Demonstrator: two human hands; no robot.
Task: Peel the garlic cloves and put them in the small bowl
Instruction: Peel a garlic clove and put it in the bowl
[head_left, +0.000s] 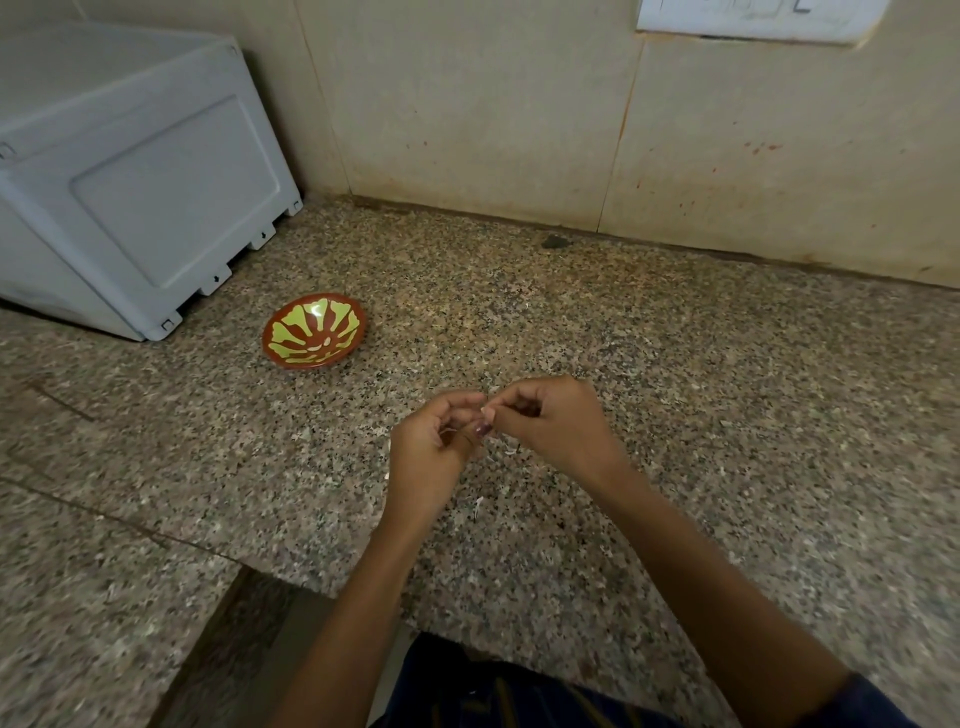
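Both hands meet above the middle of the granite counter. My left hand holds a small garlic clove with purplish skin in curled fingers. My right hand pinches at the clove's top with thumb and fingertips. Most of the clove is hidden by the fingers. The small bowl, red-brown with a yellow-green petal pattern, sits on the counter to the upper left of the hands. One pale piece lies inside it.
A white appliance stands at the back left, close to the bowl. Bits of papery garlic skin lie on the counter below the hands. A tiled wall backs the counter. The counter's front edge steps inward at lower left.
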